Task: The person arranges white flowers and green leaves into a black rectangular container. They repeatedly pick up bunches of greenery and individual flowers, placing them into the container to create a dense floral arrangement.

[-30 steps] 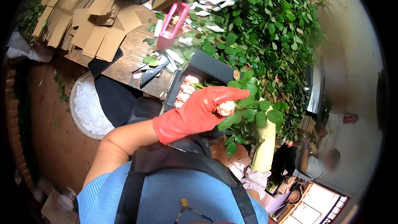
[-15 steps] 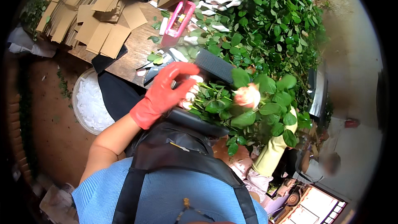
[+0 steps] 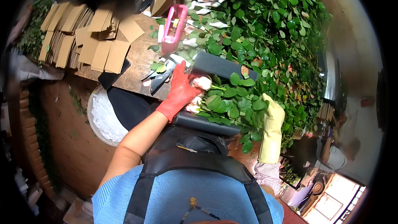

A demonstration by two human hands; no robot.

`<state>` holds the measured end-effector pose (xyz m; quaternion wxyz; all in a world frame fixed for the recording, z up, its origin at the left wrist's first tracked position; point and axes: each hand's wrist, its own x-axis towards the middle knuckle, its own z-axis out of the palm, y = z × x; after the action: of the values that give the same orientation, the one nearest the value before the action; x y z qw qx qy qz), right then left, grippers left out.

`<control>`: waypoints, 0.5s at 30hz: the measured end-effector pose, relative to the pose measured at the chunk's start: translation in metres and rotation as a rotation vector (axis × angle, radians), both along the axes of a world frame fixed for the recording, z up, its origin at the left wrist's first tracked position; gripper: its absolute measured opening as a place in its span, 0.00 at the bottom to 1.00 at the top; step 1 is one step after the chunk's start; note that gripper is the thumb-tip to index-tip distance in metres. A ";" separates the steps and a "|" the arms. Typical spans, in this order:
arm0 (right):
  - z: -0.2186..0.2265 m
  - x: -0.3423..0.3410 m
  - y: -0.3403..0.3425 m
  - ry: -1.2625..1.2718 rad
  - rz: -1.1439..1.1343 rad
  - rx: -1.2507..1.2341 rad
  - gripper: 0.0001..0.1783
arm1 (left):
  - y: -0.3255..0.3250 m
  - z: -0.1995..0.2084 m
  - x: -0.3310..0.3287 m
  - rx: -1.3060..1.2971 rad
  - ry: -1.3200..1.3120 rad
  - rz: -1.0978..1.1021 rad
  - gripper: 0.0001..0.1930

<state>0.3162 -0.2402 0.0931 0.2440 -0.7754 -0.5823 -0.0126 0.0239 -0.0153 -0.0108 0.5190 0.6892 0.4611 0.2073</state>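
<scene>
two gloved hands are at work among roses at a dark trough (image 3: 207, 124) set at the near edge of a wooden table (image 3: 139, 54). the left hand (image 3: 181, 93), in a red glove, is at the flower end, its forefinger stretched away from the body and its thumb apart from it, touching a pale peach rose (image 3: 202, 83). the other fingers are partly hidden behind the bloom, so whether they grip it cannot be told. that rose lies at the left end of the trough, with more pink rose heads (image 3: 193, 107) just below it and green leaves (image 3: 228, 99) running to the right. the right hand (image 3: 273, 116), in a pale yellow glove, is at the far end of those leaves, its fingers bent toward the stems; foliage covers part of them, and what they hold, if anything, cannot be told.

beyond the left hand lie dark shears (image 3: 157, 84) and a pink tape dispenser (image 3: 169, 46). a ribbed dark panel (image 3: 219, 65) stands along the trough's far side, with heaped foliage (image 3: 282, 29) behind it. brown cardboard pieces (image 3: 99, 54) lie stacked at the left, above a round tub (image 3: 94, 130) of white strips (image 3: 107, 114).
</scene>
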 end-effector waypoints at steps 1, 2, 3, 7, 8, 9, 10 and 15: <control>-0.013 0.007 -0.008 -0.099 -0.020 -0.126 0.22 | -0.002 -0.002 0.000 0.006 -0.028 -0.006 0.33; -0.021 0.014 -0.013 -0.192 -0.036 -0.254 0.22 | -0.002 -0.002 -0.001 -0.013 -0.070 -0.015 0.35; -0.020 0.019 -0.014 -0.229 -0.084 -0.428 0.24 | -0.003 -0.002 -0.003 -0.031 -0.112 -0.018 0.37; 0.067 -0.009 0.005 -0.529 -0.164 -0.571 0.34 | -0.005 0.052 -0.003 -0.170 -0.273 0.000 0.44; 0.087 -0.013 0.001 -0.456 -0.182 -0.608 0.35 | -0.003 0.052 -0.004 -0.187 -0.294 -0.024 0.43; 0.108 -0.023 0.005 -0.325 -0.149 -0.557 0.30 | -0.002 0.049 -0.006 -0.200 -0.310 -0.039 0.41; 0.125 -0.038 0.016 -0.129 -0.063 -0.458 0.24 | -0.002 0.048 -0.007 -0.213 -0.328 -0.050 0.39; 0.086 -0.128 0.071 0.832 0.221 -0.292 0.24 | -0.003 0.048 -0.003 -0.196 -0.329 -0.068 0.36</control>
<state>0.1877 -0.1695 0.1791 0.3451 -0.6741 -0.5097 0.4083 0.0209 -0.0179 0.0373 0.6586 0.6074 0.3646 0.2536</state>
